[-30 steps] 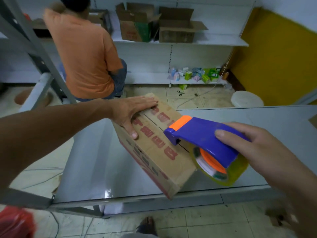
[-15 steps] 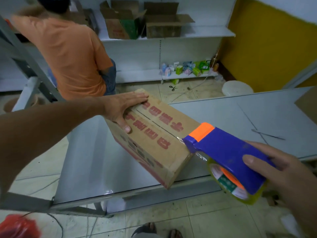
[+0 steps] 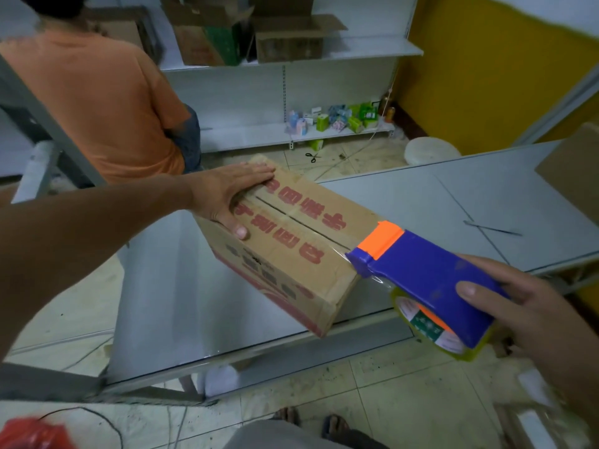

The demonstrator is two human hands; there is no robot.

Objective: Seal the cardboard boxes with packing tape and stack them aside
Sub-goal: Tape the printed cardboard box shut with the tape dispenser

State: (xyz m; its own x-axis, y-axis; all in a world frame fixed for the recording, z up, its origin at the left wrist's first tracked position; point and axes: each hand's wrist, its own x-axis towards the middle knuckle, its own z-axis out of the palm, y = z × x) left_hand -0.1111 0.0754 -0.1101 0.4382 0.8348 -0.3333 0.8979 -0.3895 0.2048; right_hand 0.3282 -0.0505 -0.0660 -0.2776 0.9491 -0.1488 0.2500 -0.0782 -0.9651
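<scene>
Gripped blue-and-orange plastic tape dispenser (image 3: 431, 280) in right hand (image 3: 525, 306), nose at near top edge of brown red-printed cardboard box (image 3: 291, 254) on grey bench (image 3: 421, 202). Looked light, stiff, prone to sliding; pinned best at far end, under flat left hand (image 3: 233, 192).

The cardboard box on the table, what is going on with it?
A person is taping the cardboard box shut on the grey table. The left hand presses flat on the far end of its top. The right hand grips the blue tape dispenser, whose orange nose meets the near end, in line with the middle seam.
</scene>
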